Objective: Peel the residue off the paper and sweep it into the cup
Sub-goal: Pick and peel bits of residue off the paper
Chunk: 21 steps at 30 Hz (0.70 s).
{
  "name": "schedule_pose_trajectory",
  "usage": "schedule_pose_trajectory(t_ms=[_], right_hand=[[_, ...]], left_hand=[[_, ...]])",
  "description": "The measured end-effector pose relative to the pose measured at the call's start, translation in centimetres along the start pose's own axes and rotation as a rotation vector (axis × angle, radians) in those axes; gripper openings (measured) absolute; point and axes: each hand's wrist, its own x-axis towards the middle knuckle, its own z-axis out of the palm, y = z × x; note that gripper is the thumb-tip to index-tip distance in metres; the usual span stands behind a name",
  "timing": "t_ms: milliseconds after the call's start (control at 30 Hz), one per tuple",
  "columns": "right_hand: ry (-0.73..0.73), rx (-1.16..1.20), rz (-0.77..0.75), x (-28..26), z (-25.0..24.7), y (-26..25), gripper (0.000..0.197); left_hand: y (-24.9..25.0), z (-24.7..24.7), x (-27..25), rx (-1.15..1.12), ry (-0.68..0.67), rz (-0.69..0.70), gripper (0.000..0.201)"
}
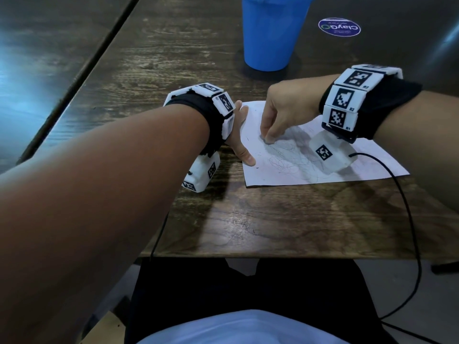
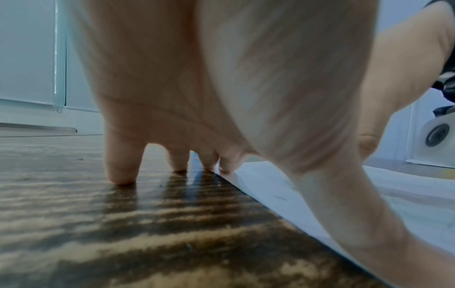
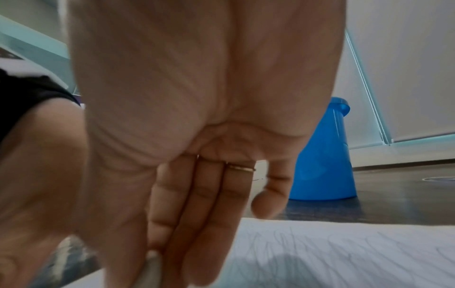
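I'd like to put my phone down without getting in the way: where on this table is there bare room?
Bare wood lies between the paper and the table's near edge, and left of the left hand. It is crowded on the paper, where the right hand works, and near the blue cup beyond.

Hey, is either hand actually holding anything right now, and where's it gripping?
The right hand pinches a small grey lump between thumb and fingertips, on the paper. The left hand holds nothing; it presses the paper's edge.

Dim room, bluish glare on the table (image 1: 29,78) far left, soft shadows — wrist views blurred, edges warped
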Motion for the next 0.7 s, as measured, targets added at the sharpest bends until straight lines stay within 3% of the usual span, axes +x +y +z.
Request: schedule_pose_trajectory(t_ms=[267,500,633,700], right_hand=[[0.251,0.043,0.007,0.9,0.9,-0.1,0.012],[-0.053,-0.034,-0.016,0.1,-0.1,-0.5,0.009],[0.196,-0.028,0.006,1.0,0.5,-0.6,0.006],[0.244,-0.002,0.008,1.2,0.8,-0.5,0.008]], left_hand=[[-0.2,0.4,0.1,-0.033,0.018,0.019,0.159],[-0.2,0.1,0.2,-0.022,0.01,-0.01,0.15],[-0.1,0.4,0.1,-0.04,0.026,0.008,0.155],[-0.2,0.6,0.2,-0.082,0.028,0.021,0.155]])
